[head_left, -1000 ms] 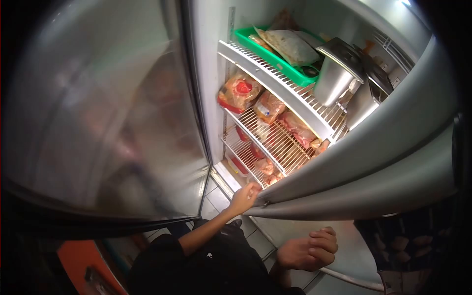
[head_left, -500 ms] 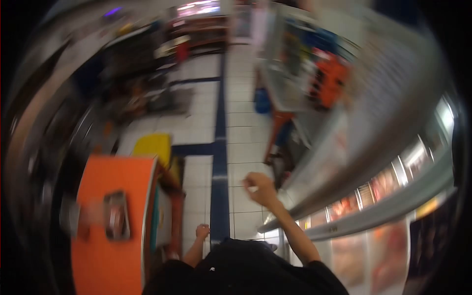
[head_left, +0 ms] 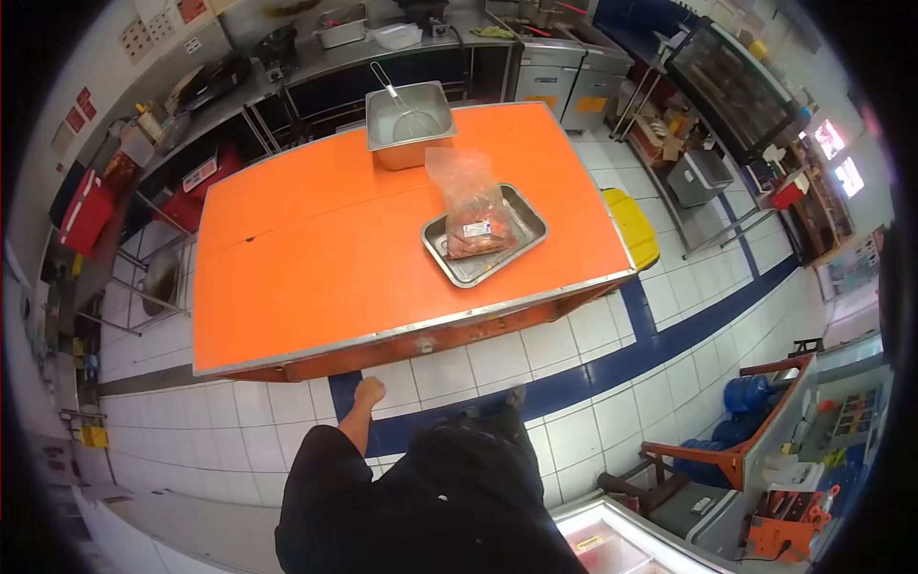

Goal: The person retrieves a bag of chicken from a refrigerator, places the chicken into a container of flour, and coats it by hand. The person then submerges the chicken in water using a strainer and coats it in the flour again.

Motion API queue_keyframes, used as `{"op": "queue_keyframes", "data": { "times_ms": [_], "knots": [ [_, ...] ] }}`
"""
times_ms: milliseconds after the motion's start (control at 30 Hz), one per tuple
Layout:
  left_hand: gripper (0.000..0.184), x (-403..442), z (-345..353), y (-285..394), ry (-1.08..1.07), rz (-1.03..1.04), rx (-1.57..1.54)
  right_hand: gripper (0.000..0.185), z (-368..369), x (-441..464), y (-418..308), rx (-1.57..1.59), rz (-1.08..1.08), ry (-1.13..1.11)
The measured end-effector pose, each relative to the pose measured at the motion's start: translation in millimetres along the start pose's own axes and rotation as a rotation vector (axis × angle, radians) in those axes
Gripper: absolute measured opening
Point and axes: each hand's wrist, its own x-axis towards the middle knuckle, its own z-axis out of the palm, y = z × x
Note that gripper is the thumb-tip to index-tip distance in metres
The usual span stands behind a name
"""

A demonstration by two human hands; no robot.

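My left hand [head_left: 369, 391] hangs below the near edge of the orange-topped table [head_left: 316, 277]. Its fingers are curled into a loose fist, and nothing shows in them. No part of my right hand is visible. On the table's right half, a metal tray [head_left: 463, 275] carries a clear plastic bag [head_left: 480, 230] with a white label and reddish contents that look like meat. Behind it stands a deep metal pan [head_left: 409, 153], with a wire-mesh strainer [head_left: 414, 122] resting in it, handle upward.
Beyond the table runs a steel counter [head_left: 330, 59] with pans and containers. A yellow bin [head_left: 631, 228] stands by the table's right end. At the lower right are a lit display case [head_left: 622, 543], a grey box [head_left: 693, 512] and blue water jugs [head_left: 751, 394].
My view has swung left from the aisle to face the orange table, and is sharper. My right hand has left the view. My left hand now shows by the table's front edge.
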Motion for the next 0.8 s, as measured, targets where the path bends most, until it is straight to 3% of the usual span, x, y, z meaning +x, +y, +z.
{"op": "queue_keyframes", "data": {
  "times_ms": [33, 100, 167, 200, 233, 267, 300, 333, 367, 400, 467, 500, 567, 600, 667, 733, 800],
  "knots": [
    [0.033, -8, 2, -6, -0.005, -0.008, 0.012, 0.027, -1, 5, -15, 0.044, -0.029, -0.009],
    [0.028, -14, 4, -1, -0.302, -0.112, -0.295, 0.025, -7, 22, -48, 0.142, -0.085, -0.010],
    [0.021, -34, -4, 52, -0.269, -0.065, -0.695, 0.024, -19, 51, -88, 0.260, -0.159, -0.002],
    [0.017, -15, 7, 69, -0.334, 0.070, -0.800, 0.024, -29, 73, -112, 0.346, -0.219, 0.010],
    [0.026, -31, -17, 88, -0.330, -0.003, -0.789, 0.024, -37, 98, -133, 0.428, -0.271, 0.016],
    [0.031, -18, -50, 161, -0.072, 0.406, -0.673, 0.025, -45, 148, -141, 0.494, -0.322, 0.021],
    [0.031, -29, -91, 211, -0.002, 0.421, -0.888, 0.023, -55, 204, -164, 0.473, -0.337, -0.021],
    [0.027, -9, -104, 242, 0.093, 0.396, -0.905, 0.026, -65, 227, -210, 0.504, -0.413, 0.067],
    [0.027, 1, -135, 275, 0.149, 0.374, -0.995, 0.027, -81, 217, -281, 0.561, -0.250, 0.082],
    [0.028, 34, -152, 296, 0.266, 0.427, -0.955, 0.029, -92, 273, -304, 0.338, -0.350, 0.063],
    [0.027, 96, -198, 328, 0.397, 0.370, -0.948, 0.025, -113, 279, -394, 0.407, -0.548, 0.034],
    [0.030, 114, -227, 351, 0.693, 0.412, -0.976, 0.024, -120, 279, -437, 0.439, -0.524, 0.026],
    [0.035, 183, -260, 369, 1.066, 0.290, -0.769, 0.024, -129, 270, -510, 0.491, -0.565, -0.020],
    [0.035, 217, -270, 380, 1.110, 0.193, -0.826, 0.024, -131, 266, -535, 0.507, -0.626, -0.058],
    [0.035, 238, -274, 387, 1.139, 0.084, -0.867, 0.024, -129, 238, -569, 0.470, -0.665, -0.059],
    [0.032, 229, -307, 401, 0.595, 0.182, -0.925, 0.024, -123, 228, -587, 0.443, -0.712, -0.089],
    [0.026, 183, -310, 434, 0.659, 0.470, -0.813, 0.021, -112, 224, -589, 0.464, -0.673, -0.139]
  ]
}}
